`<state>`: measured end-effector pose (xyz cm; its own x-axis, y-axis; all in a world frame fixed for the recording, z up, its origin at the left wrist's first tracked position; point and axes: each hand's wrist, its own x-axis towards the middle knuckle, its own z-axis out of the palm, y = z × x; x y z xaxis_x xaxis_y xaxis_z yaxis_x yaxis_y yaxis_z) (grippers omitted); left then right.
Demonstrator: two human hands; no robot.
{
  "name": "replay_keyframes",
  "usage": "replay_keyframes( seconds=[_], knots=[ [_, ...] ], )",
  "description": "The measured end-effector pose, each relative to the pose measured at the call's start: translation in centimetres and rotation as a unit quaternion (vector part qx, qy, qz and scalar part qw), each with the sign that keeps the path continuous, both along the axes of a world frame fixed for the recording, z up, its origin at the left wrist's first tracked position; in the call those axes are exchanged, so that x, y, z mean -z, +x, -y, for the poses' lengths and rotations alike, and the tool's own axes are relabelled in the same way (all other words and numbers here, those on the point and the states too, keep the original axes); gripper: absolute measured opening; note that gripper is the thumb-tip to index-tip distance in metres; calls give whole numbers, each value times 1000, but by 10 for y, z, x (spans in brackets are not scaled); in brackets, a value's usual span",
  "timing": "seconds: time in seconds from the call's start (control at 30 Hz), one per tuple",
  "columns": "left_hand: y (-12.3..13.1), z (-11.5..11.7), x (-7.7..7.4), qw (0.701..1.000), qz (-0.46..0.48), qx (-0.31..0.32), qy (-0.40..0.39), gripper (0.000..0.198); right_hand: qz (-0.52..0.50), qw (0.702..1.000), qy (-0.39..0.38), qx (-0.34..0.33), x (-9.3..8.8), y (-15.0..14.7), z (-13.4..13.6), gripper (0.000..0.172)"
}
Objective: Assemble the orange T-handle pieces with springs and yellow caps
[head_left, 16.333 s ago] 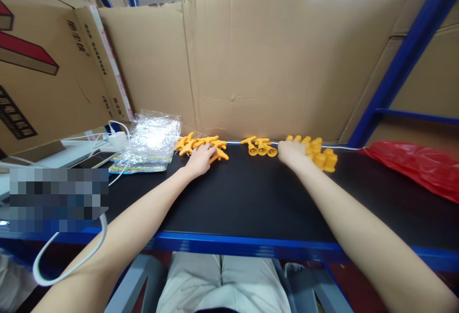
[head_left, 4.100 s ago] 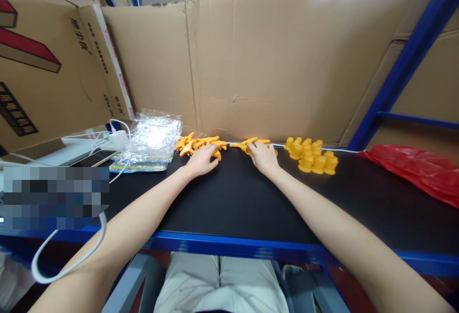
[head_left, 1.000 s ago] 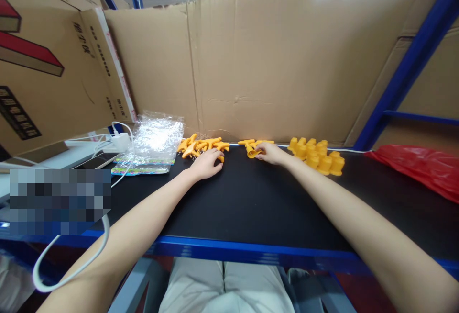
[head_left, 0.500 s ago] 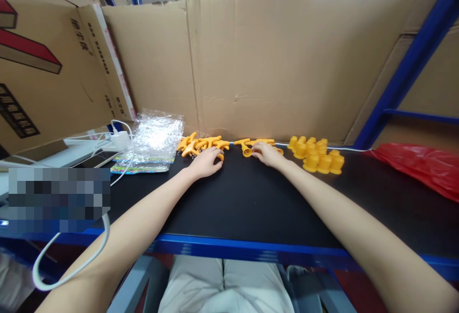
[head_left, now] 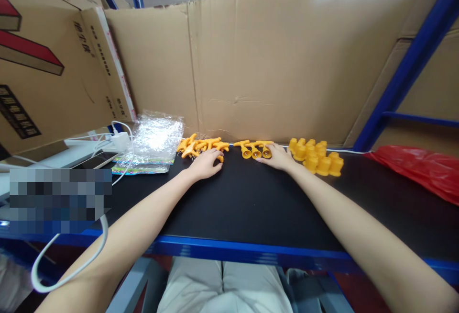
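We note three orange bell pieces [head_left: 255, 149] in a row at the back of the black mat [head_left: 251, 198], against the cardboard wall [head_left: 268, 64]. The right hand [head_left: 280, 158] lies open, palm down, fingertips touching the rightmost one. The left hand [head_left: 205, 164] rests open on the near edge of the handle pile [head_left: 200, 145], gripping nothing that we can see. Yellow caps [head_left: 317, 156] stand just right of the right hand; clear bags [head_left: 155, 137] lie left of the pile, a red bag [head_left: 418, 169] far right
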<state>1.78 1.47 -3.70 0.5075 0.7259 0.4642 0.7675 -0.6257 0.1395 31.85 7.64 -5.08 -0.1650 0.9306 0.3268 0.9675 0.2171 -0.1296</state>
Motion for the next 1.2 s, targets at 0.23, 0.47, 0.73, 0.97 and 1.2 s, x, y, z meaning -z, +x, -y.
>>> replay_keyframes(
  seconds=[0.23, 0.47, 0.73, 0.97, 1.2],
  knots=[
    [0, 0, 0, 1000, 2, 2, 1, 28, -19, 997, 19, -69, 16, 3, -14, 69],
    [0, -1, 0, 1000, 3, 4, -2, 28, -5, 996, 57, -71, 11, -5, 0, 62],
    [0, 1, 0, 1000, 6, 1, -6, 27, 96, 963, 148, -205, -2, -32, 20, 49],
    [0, -1, 1, 1000, 0, 0, -14, 28, 133, 953, 128, -240, -1, -39, 16, 40],
    [-1, -2, 2, 1000, 5, 7, -19, 27, 161, 953, 146, -211, -2, -40, 19, 40]
  ],
)
